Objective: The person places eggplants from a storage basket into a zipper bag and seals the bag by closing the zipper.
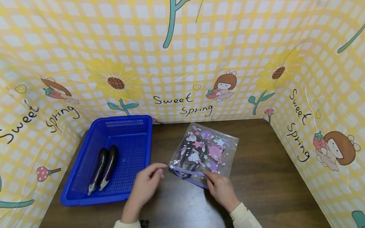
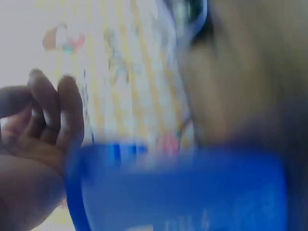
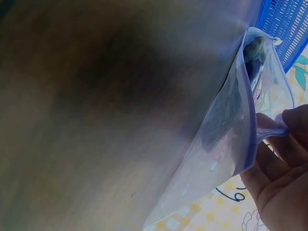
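Left hand (image 1: 146,183) loose, right hand (image 1: 221,187) in a pinch

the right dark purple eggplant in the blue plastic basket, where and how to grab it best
Probably its middle, from above and the right: this long, slim eggplant lies beside another eggplant on its left, with bare basket floor rightward.

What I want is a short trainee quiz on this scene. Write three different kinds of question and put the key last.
1. Count: how many eggplants lie in the blue basket?
2. True or false: the printed clear bag has nothing inside it.
3. Multiple choice: what is the right hand doing? A) gripping the basket's rim; B) pinching the bag's open edge; C) lifting an eggplant.

Key:
1. Two.
2. False; a dark elongated thing shows inside.
3. B.
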`<state>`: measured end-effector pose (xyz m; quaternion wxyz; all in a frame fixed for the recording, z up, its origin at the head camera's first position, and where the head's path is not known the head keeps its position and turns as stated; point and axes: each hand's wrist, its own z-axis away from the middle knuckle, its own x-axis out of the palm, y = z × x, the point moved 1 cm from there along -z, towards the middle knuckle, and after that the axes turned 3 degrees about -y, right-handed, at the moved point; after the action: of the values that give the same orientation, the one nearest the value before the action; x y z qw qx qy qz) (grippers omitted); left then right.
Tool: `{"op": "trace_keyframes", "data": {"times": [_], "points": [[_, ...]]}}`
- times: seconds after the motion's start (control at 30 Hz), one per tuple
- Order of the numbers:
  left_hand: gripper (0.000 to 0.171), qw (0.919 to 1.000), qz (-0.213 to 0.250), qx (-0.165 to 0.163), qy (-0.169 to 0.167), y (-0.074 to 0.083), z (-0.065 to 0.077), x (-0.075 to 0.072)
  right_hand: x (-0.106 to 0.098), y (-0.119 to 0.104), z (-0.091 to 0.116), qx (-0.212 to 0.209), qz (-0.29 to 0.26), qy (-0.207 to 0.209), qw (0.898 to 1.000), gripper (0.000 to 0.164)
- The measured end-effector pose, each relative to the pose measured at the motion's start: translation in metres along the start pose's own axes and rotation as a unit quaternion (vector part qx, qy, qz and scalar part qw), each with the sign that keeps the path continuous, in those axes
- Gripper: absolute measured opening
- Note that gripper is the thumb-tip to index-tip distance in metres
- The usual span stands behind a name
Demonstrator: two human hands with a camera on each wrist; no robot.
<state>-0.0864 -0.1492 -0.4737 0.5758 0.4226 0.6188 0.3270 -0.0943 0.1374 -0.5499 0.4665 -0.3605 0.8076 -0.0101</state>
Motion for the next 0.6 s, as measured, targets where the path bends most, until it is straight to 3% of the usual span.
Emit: {"op": "trace_keyframes", "data": {"times": [0.07, 0.13, 0.23, 0.33, 0.43, 0.6], "points": [[0.022, 0.9965, -0.070, -0.012, 0.045, -0.007, -0.005, -0.021, -0.001, 0.000, 0.000, -0.001, 0.000, 0.000, 1.000, 0.031], [0.024, 0.9847, -0.161, -0.051, 0.042, -0.019, -0.008, -0.042, -0.001, 0.000, -0.001, -0.001, 0.001, 0.000, 1.000, 0.031], [0.042, 0.9470, -0.289, -0.138, -0.029, -0.042, -0.012, -0.070, -0.001, -0.001, -0.001, 0.000, 0.000, -0.004, 1.000, 0.031], [0.056, 0.9136, -0.341, -0.204, -0.087, -0.063, -0.014, -0.089, -0.001, -0.001, 0.000, 0.003, -0.001, -0.010, 1.000, 0.031], [0.058, 0.9092, -0.338, -0.222, -0.099, -0.074, -0.017, -0.100, 0.000, -0.001, 0.000, 0.004, -0.001, -0.012, 1.000, 0.031], [0.055, 0.9068, -0.333, -0.241, -0.096, -0.076, -0.020, -0.105, 0.001, 0.000, 0.000, 0.000, 0.004, -0.006, 1.000, 0.031]]}}
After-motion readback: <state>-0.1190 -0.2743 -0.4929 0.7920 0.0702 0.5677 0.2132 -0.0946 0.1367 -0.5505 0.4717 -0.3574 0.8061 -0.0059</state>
